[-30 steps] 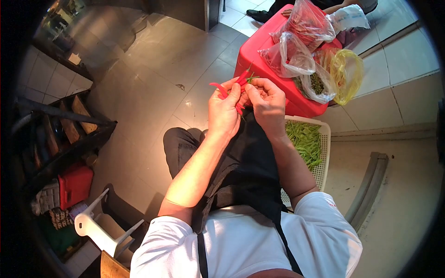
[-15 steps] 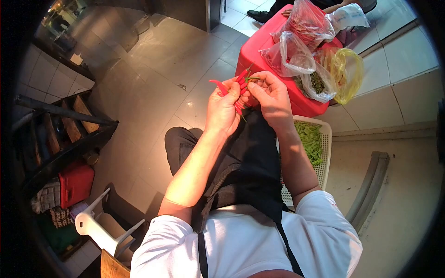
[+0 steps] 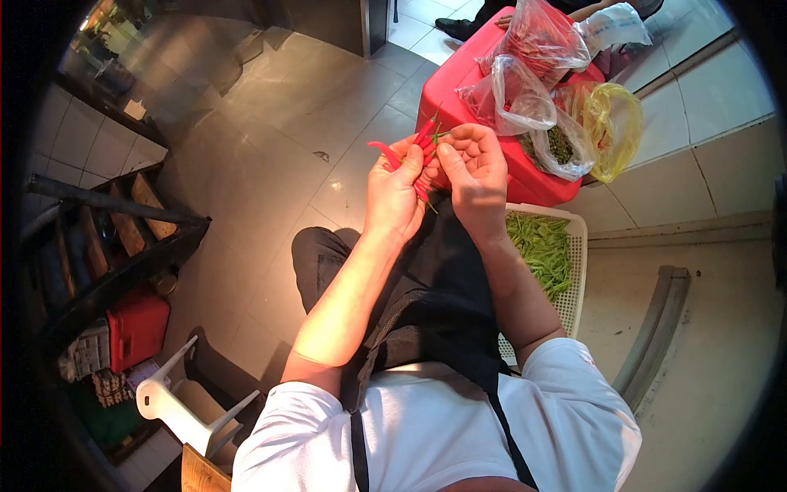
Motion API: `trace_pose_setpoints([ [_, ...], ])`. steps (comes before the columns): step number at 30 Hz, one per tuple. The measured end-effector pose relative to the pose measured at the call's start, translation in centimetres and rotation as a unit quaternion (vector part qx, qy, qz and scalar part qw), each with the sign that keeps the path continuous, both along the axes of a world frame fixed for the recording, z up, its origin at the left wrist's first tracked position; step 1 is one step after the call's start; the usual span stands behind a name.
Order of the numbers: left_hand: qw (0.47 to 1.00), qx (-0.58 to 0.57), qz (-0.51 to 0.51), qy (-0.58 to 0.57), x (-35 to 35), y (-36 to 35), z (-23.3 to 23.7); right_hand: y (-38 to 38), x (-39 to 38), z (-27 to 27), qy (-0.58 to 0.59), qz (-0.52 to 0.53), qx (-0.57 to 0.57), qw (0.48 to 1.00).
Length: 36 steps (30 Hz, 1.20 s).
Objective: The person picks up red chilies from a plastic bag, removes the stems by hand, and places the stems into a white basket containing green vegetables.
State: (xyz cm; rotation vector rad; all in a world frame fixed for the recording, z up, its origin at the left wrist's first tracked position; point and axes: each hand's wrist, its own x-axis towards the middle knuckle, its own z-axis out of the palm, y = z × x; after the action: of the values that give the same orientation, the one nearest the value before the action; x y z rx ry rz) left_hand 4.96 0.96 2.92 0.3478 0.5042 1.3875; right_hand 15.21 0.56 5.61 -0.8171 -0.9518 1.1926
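Several red chili peppers [image 3: 426, 144] with green stems are bunched in my left hand [image 3: 392, 195], which is closed around them. One curved chili sticks out to the left past the thumb, and others hang below the fingers. Close beside it, my right hand [image 3: 475, 174] has its thumb and curled fingers pinched at the stem end of a chili; the exact contact is partly hidden. Both hands are held above my lap, over the black apron [image 3: 438, 303].
At upper right a red container [image 3: 447, 86] bears clear plastic bags [image 3: 541, 41] and a yellow bag [image 3: 615, 131]. A white basket [image 3: 579, 254] of green vegetables stands at my right. A white chair [image 3: 176, 406] and a dark rack [image 3: 123, 254] are at left. Another person's shoe [image 3: 449, 28] shows beyond.
My right hand has shifted slightly left and down, its thumb turning more upright by the chili stems. My left hand keeps the bunch almost in the same place.
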Motion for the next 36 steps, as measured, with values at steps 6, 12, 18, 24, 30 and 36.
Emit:
trace_pose_setpoints([
  [6, 1.0, -0.017, 0.006, 0.012, -0.4, 0.3, -0.8, 0.3, 0.3, -0.6, -0.014, -0.077, 0.014, 0.997],
  [12, 0.998, -0.056, 0.041, 0.007, -0.7, 0.7, -1.0, -0.2, 1.0, -0.9, -0.089, -0.188, 0.112, 0.972],
  [18, 0.997, -0.056, 0.059, -0.01, 0.8, 0.5, -0.7, -0.9, 0.1, -2.0, -0.397, -0.262, 0.308, 0.824],
  [24, 0.997, -0.028, 0.06, 0.027, 0.9, 0.4, -0.8, -1.4, -0.6, -2.7, -0.479, -0.219, 0.23, 0.818],
  [30, 0.996, -0.016, 0.077, 0.041, 1.0, 0.4, -1.6, -1.4, -0.6, -1.8, -0.355, -0.131, 0.048, 0.924],
  [36, 0.996, -0.034, 0.073, 0.034, 0.9, 0.4, -1.1, 0.1, 0.6, -3.2, -0.309, -0.118, 0.056, 0.942],
])
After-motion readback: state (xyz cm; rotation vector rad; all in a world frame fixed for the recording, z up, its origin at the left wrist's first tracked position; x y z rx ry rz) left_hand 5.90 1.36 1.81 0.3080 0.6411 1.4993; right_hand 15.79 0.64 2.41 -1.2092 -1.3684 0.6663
